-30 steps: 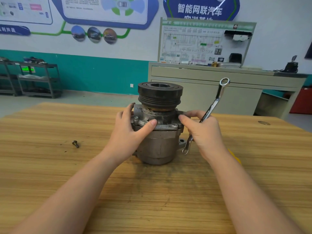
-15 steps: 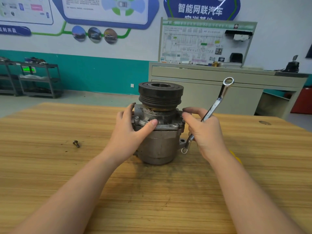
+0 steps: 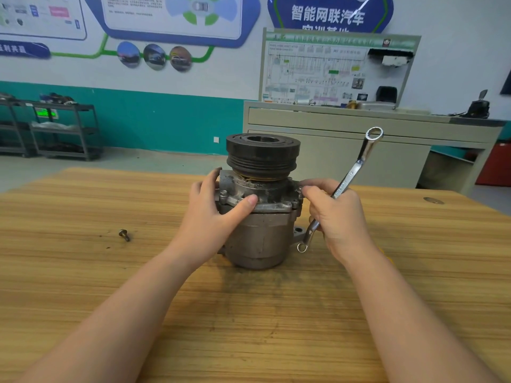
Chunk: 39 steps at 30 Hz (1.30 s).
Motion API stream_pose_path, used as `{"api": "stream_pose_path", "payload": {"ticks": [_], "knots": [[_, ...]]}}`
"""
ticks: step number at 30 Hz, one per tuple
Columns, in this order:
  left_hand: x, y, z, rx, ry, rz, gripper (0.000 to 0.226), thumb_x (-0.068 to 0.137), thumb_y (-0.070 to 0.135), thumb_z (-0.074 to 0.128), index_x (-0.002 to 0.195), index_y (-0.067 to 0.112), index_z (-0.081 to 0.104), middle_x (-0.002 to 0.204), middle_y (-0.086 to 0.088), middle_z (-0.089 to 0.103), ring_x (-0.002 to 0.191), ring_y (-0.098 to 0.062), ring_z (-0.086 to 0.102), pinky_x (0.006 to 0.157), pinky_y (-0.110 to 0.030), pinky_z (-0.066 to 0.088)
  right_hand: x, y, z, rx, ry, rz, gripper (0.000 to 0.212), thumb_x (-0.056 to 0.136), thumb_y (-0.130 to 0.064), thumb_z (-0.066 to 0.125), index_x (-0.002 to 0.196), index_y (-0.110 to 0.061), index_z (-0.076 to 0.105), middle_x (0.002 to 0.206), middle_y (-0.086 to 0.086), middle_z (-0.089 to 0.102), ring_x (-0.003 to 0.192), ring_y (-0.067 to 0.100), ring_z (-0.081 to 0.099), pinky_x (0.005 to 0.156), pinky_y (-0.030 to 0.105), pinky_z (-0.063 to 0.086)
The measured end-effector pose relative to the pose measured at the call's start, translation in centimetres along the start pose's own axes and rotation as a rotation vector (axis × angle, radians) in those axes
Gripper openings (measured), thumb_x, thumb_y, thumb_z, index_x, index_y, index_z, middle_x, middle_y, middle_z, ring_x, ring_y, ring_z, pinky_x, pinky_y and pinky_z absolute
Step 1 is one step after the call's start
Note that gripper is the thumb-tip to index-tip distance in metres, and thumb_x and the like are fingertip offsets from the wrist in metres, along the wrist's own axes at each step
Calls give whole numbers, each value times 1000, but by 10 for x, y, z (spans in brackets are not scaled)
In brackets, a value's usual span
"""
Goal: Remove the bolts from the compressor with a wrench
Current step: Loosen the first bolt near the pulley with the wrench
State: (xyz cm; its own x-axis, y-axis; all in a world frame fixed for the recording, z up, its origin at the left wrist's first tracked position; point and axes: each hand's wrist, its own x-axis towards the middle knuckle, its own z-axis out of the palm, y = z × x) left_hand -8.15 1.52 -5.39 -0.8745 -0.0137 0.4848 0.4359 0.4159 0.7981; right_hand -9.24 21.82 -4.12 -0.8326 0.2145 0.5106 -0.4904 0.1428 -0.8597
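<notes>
Grey compressor (image 3: 260,239), half hidden by left hand (image 3: 214,217) gripping it; right hand (image 3: 338,217) grips wrench (image 3: 347,181), fingertips obscured.

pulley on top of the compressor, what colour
Black pulley, clearest in the head view.

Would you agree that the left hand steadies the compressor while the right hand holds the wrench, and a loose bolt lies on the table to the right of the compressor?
Not quite: the head view shows the loose bolt on the table left of the compressor. The left hand does steady it, and the right hand holds the wrench.
</notes>
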Motion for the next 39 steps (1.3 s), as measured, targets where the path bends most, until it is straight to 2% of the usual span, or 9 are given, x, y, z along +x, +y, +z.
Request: {"api": "stream_pose_path", "payload": {"ticks": [3,9,13,18,22,26,30,33,39], "knots": [[0,0,0,3,2,0,110,60,79,53,153,27,24,143,5,35,125,-4,37,96,-20,30,-2,-1,0,-52,-4,-25,12,77,-32,69,83,-22,67,37,-14,41,36,2,37,40,14,32],[0,0,0,15,-3,-5,107,63,77,54,153,28,24,144,6,34,128,-6,38,100,-24,31,0,-1,-1,-4,-10,-3,9,79,-20,61,79,-21,70,37,-14,38,37,4,33,41,17,30],[0,1,-1,9,1,-2,109,62,78,53,153,27,24,143,6,35,125,-4,37,98,-22,30,-2,-2,-1,-101,6,-51,9,81,-30,70,83,-23,66,36,-13,42,35,3,35,38,13,32],[-2,3,-1,7,2,5,109,61,77,52,153,26,25,143,5,35,124,-2,36,98,-21,29,1,-2,-1,37,-1,15,16,84,-10,57,78,-18,70,45,-6,41,37,4,31,38,16,27],[-1,3,-1,6,-1,3,106,65,74,54,154,26,23,144,5,34,124,-3,36,99,-22,29,-2,-2,-1,-81,-17,-35,10,82,-28,71,82,-21,65,37,-14,42,35,1,38,38,13,32],[-1,3,-1,8,-2,4,107,64,75,53,154,27,23,145,5,34,124,-3,35,98,-21,29,1,-1,-1,-38,-7,0,9,83,-15,64,79,-20,69,37,-14,38,36,3,32,39,16,29],[-1,2,-1,9,-2,4,107,63,77,52,153,27,24,145,5,33,126,-3,35,98,-21,29,-2,-2,-1,-71,-4,-30,7,82,-30,69,83,-23,68,37,-13,41,36,3,35,38,15,31],[-1,2,-1,10,-2,2,107,63,77,53,154,27,23,146,5,33,126,-3,35,98,-22,30,-1,0,-1,-98,-7,-37,5,82,-24,71,78,-23,67,37,-14,44,35,2,36,38,14,31],[-1,3,0,-2,4,6,110,59,78,52,153,27,25,144,5,34,122,0,35,87,-9,27,-2,-1,0,-71,-11,-44,7,83,-26,70,87,-21,68,36,-13,41,34,2,36,38,13,30]]}}
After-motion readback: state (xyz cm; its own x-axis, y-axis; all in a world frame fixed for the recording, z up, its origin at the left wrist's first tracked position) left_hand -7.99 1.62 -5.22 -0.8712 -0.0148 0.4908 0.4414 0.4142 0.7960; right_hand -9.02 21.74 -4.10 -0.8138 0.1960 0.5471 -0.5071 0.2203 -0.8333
